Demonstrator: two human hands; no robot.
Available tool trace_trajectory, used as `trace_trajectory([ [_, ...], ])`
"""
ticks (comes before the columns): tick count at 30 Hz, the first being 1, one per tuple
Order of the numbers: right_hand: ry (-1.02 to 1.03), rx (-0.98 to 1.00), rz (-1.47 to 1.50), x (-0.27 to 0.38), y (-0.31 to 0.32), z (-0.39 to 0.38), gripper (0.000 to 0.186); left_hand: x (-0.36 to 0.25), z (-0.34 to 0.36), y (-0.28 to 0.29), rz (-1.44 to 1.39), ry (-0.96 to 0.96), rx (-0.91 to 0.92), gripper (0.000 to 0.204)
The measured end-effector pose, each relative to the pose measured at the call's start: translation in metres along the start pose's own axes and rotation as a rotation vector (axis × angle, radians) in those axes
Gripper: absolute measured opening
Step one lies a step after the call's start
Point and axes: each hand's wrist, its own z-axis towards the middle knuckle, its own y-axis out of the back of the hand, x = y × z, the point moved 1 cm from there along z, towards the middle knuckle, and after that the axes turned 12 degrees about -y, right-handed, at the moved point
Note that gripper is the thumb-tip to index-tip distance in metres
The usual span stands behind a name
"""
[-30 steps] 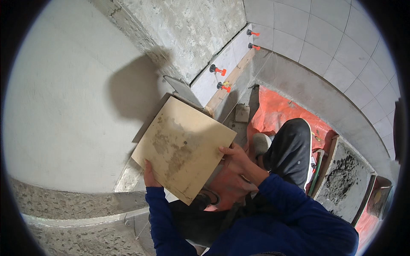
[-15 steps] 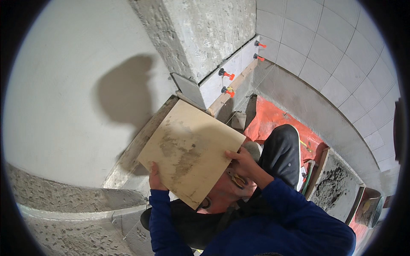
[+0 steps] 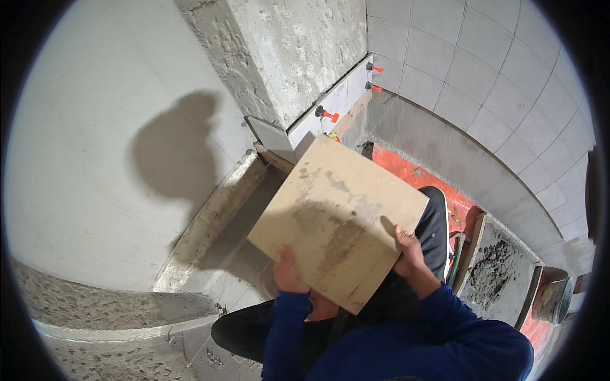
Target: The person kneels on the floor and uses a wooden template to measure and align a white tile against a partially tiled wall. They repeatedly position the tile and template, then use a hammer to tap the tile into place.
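Nearest, the left hand (image 3: 290, 273) grips the tile's lower-left edge and the right hand (image 3: 410, 254) its right edge, each thumb lying on the upper face; the other fingers are mostly hidden beneath. The square beige tile (image 3: 318, 209), smeared with grey stains, is held above the lap and dark trousers (image 3: 260, 333). Its sides look about equal, so a long axis cannot be told; it sits turned like a diamond, one corner pointing toward the person, the opposite one toward the concrete column (image 3: 298, 57). To the right lies a mortar tray (image 3: 478, 293). Beyond the tile, red sheeting (image 3: 406, 168) covers floor, and orange-and-black clips (image 3: 329, 115) stud the pale tile strip (image 3: 335, 100) along the column's base.
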Motion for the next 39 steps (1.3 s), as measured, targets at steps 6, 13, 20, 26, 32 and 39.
trace_trajectory([
  [6,0.145,-0.147,-0.009,0.056,0.025,0.044,0.049,0.054,0.049,-0.049,-0.033,0.041,0.031,0.051],
  [13,0.021,0.029,0.111,0.094,0.031,0.095,0.053,0.075,0.102,-0.080,-0.034,0.053,-0.014,0.052],
  [20,0.013,0.037,0.116,0.099,0.029,0.125,0.048,0.078,0.133,-0.087,0.009,0.096,-0.101,0.055],
  [26,0.026,-0.004,0.111,0.103,0.022,0.128,0.050,0.074,0.139,-0.094,0.028,0.083,-0.129,0.053],
  [32,0.006,0.034,0.155,0.113,0.016,0.119,0.050,0.063,0.131,-0.111,-0.008,0.016,-0.058,0.049],
  [39,0.068,0.019,0.090,0.132,0.001,0.114,0.050,0.058,0.135,-0.122,-0.197,-0.023,0.132,0.048],
])
